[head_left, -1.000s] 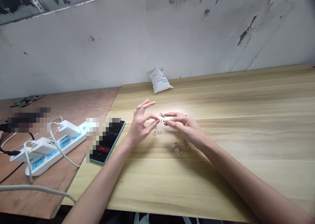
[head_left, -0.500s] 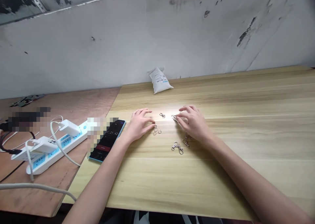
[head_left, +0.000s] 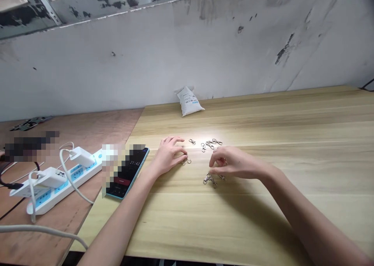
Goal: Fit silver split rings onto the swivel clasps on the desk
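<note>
My left hand point(head_left: 171, 155) rests on the table, fingers apart, thumb beside a few small metal split rings point(head_left: 189, 161); it partly covers them. My right hand point(head_left: 235, 162) hovers with curled fingers, thumb and forefinger a little apart, just above a small pile of silver lobster clasps point(head_left: 214, 185). Nothing shows between its fingers. Beyond it lies a group of several clasps point(head_left: 210, 144), with a single clasp point(head_left: 192, 141) farther left. Part of another clasp point(head_left: 222, 177) peeks out beneath the right hand.
A white labelled packet point(head_left: 190, 104) stands by the wall. A phone point(head_left: 128, 174) showing a timer lies left of my left forearm. On the reddish board to the left are a power strip point(head_left: 68, 184) with plugged-in chargers and white cables.
My right hand has left the clasp at the far group and moved back toward me, over the near clasp pile. My left hand stays by the rings. The view has tilted up slightly.
</note>
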A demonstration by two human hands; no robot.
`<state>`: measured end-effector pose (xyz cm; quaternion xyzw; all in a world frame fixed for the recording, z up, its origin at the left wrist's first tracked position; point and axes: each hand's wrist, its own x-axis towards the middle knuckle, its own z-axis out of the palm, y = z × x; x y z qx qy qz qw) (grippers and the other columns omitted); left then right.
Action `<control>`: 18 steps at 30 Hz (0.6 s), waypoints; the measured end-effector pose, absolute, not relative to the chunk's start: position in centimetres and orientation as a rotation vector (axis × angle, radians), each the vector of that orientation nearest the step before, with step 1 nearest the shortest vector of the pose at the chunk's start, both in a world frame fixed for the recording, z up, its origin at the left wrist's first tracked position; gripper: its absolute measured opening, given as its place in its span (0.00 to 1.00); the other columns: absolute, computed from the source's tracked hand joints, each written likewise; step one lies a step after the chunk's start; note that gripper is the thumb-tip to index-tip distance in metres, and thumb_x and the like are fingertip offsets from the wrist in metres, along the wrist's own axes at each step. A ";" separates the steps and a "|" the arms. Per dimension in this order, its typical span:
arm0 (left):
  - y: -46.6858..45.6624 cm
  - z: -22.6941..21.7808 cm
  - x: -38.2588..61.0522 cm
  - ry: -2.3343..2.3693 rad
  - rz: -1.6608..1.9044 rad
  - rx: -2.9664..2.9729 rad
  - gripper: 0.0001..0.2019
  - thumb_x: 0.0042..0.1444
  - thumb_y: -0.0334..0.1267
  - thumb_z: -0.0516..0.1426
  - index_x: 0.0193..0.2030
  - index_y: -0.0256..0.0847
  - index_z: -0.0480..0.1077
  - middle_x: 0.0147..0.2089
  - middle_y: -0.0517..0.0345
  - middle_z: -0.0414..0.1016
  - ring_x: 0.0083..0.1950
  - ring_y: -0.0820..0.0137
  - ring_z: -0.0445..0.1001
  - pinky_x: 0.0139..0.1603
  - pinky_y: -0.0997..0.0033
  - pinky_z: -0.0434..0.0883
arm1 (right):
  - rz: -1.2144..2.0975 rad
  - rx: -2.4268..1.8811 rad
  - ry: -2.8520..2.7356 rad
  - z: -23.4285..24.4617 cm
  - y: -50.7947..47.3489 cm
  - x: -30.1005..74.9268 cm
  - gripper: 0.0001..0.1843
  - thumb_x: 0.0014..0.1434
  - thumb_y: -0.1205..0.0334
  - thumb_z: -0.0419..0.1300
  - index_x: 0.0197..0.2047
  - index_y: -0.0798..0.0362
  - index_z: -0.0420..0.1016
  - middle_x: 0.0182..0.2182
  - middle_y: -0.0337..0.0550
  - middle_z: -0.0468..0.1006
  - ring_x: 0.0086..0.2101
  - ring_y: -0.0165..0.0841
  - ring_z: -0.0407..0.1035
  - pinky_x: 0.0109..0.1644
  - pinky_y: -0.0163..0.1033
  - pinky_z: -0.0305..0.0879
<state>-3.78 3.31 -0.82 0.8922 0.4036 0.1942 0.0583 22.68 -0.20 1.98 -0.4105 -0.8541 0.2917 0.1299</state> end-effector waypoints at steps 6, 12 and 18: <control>3.2 -0.6 -3.3 1.240 0.615 2.584 0.03 0.57 0.38 0.61 0.33 0.45 0.76 0.50 0.55 0.75 0.55 0.61 0.69 0.59 0.50 0.62 | 0.876 -1.295 -2.551 2.3 -1.9 21.7 0.02 0.50 0.64 0.65 0.30 0.50 0.76 0.24 0.35 0.74 0.24 0.28 0.61 0.25 0.34 0.49; 3.2 -0.5 -3.3 1.299 0.823 2.479 0.05 0.60 0.41 0.58 0.37 0.45 0.74 0.39 0.59 0.80 0.47 0.64 0.73 0.68 0.44 0.51 | 0.796 -1.292 -2.575 2.0 -2.2 20.9 0.08 0.51 0.73 0.58 0.26 0.52 0.73 0.24 0.37 0.75 0.24 0.28 0.61 0.26 0.34 0.48; 3.1 -0.4 -3.1 1.290 0.868 2.453 0.05 0.61 0.40 0.57 0.38 0.46 0.74 0.37 0.62 0.81 0.43 0.66 0.75 0.68 0.46 0.52 | 0.752 -1.280 -2.566 2.6 -1.8 21.6 0.07 0.54 0.71 0.57 0.32 0.50 0.75 0.26 0.37 0.76 0.27 0.29 0.64 0.28 0.34 0.52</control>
